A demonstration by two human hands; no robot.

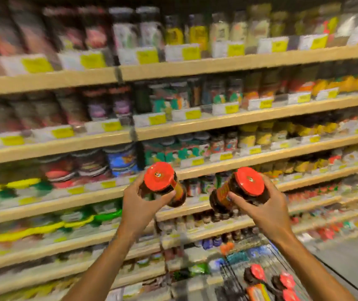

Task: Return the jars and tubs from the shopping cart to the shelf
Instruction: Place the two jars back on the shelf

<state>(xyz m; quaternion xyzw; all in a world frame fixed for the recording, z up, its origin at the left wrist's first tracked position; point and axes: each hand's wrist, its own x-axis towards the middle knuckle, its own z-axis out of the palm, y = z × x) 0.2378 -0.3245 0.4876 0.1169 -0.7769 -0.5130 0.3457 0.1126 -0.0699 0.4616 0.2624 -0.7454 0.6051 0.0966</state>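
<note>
Clearly two red-lidded jars, one (165,183) in the left hand (139,203) and the other (242,189) in the right hand (267,205), are held before the shelf (195,168). Likely glass: heavy, smooth, breakable, so wrapping the body suits. More jars (267,281) lie in the cart (234,270).

Whole frame is smeared with motion blur, so no labels are readable. Yellow price tags (147,56) run along the board edges, tier after tier. Up top there's a row of pale bottles (238,29) on the right and dark pouches (21,31) on the left. Mid left, a blue-labelled tin (121,159) sits next to some red and white packs (58,170). Below those, flat packs with yellow lids (21,183) and green lids (106,215). Grey floor (347,257) shows at lower right.
</note>
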